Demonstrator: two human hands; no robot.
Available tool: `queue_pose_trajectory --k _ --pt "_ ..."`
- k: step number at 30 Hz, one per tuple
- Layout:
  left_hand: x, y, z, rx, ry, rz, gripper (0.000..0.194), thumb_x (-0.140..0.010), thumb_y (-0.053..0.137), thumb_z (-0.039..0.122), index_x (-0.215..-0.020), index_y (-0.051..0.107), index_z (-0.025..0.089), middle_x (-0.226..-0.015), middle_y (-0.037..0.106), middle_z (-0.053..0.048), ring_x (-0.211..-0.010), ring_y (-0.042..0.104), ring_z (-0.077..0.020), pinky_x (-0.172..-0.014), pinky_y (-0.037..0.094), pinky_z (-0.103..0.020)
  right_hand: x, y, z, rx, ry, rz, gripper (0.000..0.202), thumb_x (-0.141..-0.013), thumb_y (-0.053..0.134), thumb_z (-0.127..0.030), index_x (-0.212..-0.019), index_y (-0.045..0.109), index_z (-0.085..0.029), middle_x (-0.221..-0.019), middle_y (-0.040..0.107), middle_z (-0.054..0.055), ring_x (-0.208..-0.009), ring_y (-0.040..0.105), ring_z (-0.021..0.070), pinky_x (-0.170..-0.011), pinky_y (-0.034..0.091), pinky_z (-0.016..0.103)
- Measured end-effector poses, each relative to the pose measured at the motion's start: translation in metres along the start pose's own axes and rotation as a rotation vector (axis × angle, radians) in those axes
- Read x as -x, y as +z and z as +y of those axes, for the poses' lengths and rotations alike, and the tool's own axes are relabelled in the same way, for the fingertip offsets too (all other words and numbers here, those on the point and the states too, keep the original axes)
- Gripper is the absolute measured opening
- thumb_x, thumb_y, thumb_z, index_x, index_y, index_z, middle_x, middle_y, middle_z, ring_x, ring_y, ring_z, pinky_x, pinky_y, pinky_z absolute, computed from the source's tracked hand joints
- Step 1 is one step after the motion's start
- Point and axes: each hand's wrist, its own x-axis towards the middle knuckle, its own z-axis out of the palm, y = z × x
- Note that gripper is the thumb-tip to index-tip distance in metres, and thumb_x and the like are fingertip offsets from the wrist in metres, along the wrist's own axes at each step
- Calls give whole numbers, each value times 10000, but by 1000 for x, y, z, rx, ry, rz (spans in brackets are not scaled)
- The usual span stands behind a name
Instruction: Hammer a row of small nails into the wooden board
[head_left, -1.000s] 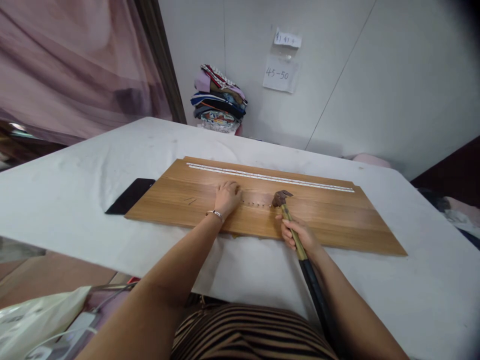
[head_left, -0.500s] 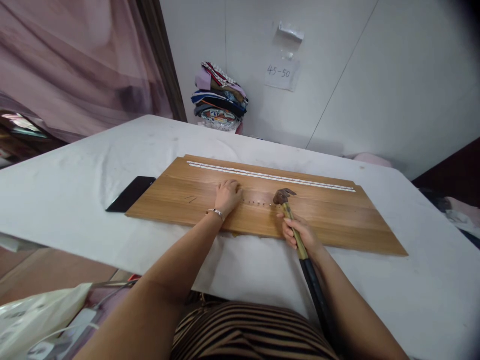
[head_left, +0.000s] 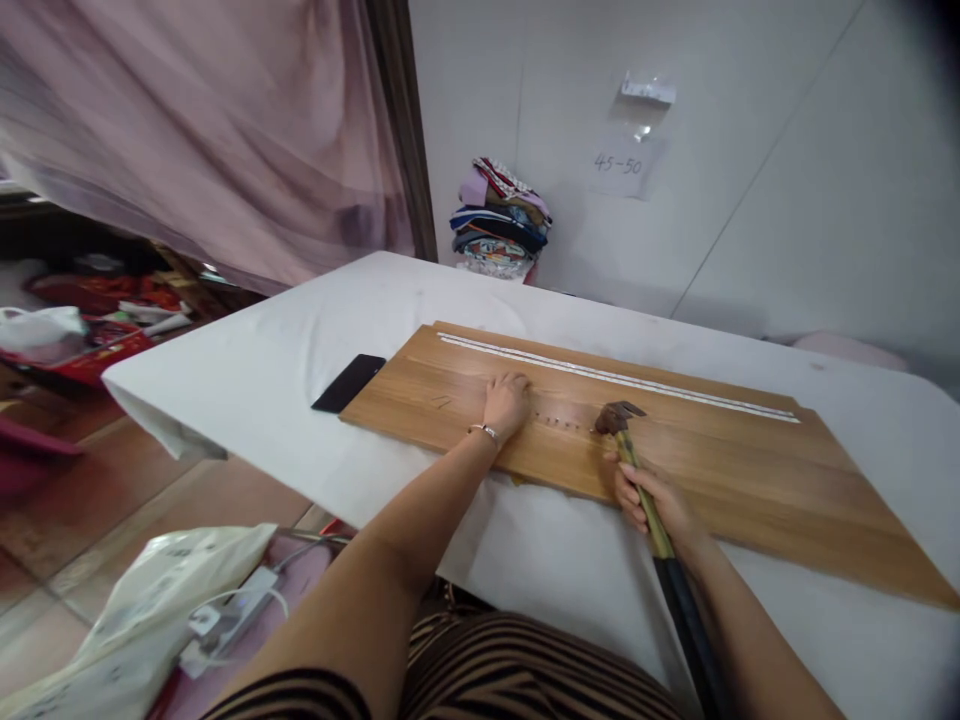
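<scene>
Presently, the hammer [head_left: 652, 500] has its rusty head just above or on the wooden board [head_left: 675, 460], at the row of small nails [head_left: 559, 422], its handle held by the closed right hand [head_left: 651, 500], while the left hand [head_left: 507, 403], holding nothing that I can see, rests with bent fingers on the same board, upon the white-covered table [head_left: 262, 370].

wooden board [head_left: 720, 450]: brown, darker grain streaks | tablecloth [head_left: 255, 350]: white | hammer [head_left: 654, 515]: rusty brown head — yellowish, then black handle | shirt [head_left: 525, 670]: black-and-tan stripes | curtain [head_left: 225, 120]: dusty pink | flat slab [head_left: 349, 384]: black — plain | strips [head_left: 615, 377]: white
</scene>
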Motion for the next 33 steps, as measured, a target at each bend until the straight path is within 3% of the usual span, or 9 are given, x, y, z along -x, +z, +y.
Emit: queue_pose_trajectory --k 16,21,26,33 --pt "-5 4 -6 17 -15 27 345 -940 484 159 -1128 763 234 -1363 696 -87 -1296 585 -253 -1161 389 -451 3 1 -12 -15 -61 -42 431 -754 778 -473 -1056 611 -214 -535 446 -104 -347 335 77 -299 283 192" --pt "-12 3 -13 133 -81 38 397 -898 476 121 -1148 770 213 -1247 760 -83 -1230 649 -238 -1122 452 -389 8 -3 -22 -44 -93 -39 415 -770 762 -452 -1073 613 -211 -528 439 -110 -338 316 74 -295 261 193" --pt "-12 -2 -13 287 -174 44 385 -907 509 165 -1209 748 167 -1272 754 -98 -1186 689 -231 -1076 503 -342 12 -6 -30 -117 -133 -42 421 -749 776 -451 -1059 621 -213 -519 427 -116 -338 276 69 -293 236 194" --pt "-11 -7 -12 402 -202 87 310 -913 531 258 -1095 775 197 -1180 789 -64 -1108 715 -224 -1025 527 -337 18 -11 -38 -154 -170 -30 404 -757 758 -443 -1067 625 -220 -522 398 -114 -352 244 75 -298 210 206"
